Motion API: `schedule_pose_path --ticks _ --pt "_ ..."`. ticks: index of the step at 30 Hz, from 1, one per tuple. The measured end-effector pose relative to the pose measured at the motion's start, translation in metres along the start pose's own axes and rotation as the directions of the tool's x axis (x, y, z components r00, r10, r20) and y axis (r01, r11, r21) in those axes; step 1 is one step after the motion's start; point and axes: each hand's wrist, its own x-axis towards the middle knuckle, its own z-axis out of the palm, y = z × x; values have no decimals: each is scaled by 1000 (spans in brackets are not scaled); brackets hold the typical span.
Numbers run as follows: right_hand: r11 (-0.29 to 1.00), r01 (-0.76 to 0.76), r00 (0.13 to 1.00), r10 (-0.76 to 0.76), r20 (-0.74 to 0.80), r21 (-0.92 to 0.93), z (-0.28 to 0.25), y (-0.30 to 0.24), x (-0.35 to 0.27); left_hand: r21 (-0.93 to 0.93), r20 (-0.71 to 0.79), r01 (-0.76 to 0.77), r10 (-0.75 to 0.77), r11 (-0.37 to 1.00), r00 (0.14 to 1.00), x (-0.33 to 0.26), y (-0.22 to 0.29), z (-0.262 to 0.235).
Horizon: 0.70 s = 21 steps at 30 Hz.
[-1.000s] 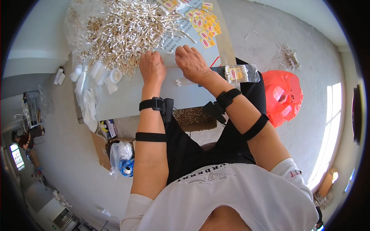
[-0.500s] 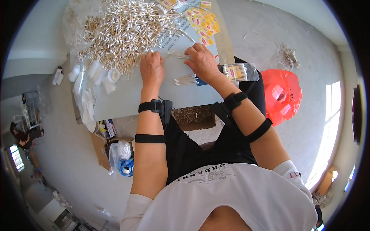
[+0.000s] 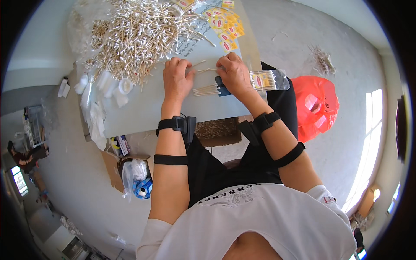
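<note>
Clock directions taken from between the hands, 12 at the far side.

Left hand (image 3: 176,80): fingers loosely curled, thumb slightly off the forefinger. A swab (image 3: 199,63) runs from its tips toward 2; cannot tell whether it is gripped. Right hand (image 3: 233,73): fingers closed in a pinch, apparently on the end of a second swab (image 3: 205,70) that points toward 9.

Progress, judged from layout: part done. One pack (image 3: 262,81) at 3, swabs ranked with a yellow card under clear film, looks complete; another pack (image 3: 185,5) sits near 12. A short row of swabs (image 3: 206,90) lies at 6, right ends by a dark blue piece (image 3: 223,90). Remaining loose: heap of swabs (image 3: 138,37) at 11, very large; yellow cards (image 3: 226,27) spread at 1.

Surface: pale grey bench (image 3: 138,110), printed lettering near 12. White rolls (image 3: 104,80) at 9, clear plastic bag (image 3: 80,37) at 10.

Room: grey floor (image 3: 286,47); scattered sticks (image 3: 323,61) at 3, red bag (image 3: 305,117) at 4, open carton (image 3: 113,173) at 7.
</note>
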Motion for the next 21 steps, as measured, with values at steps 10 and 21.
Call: schedule_pose_path --ticks 10,21 --pt "984 139 990 -141 -9 -115 4 6 4 -69 -24 37 -39 997 999 -9 1 1" --pt "941 311 946 -295 132 -129 8 9 20 -137 -38 -5 0 991 999 -13 4 2"
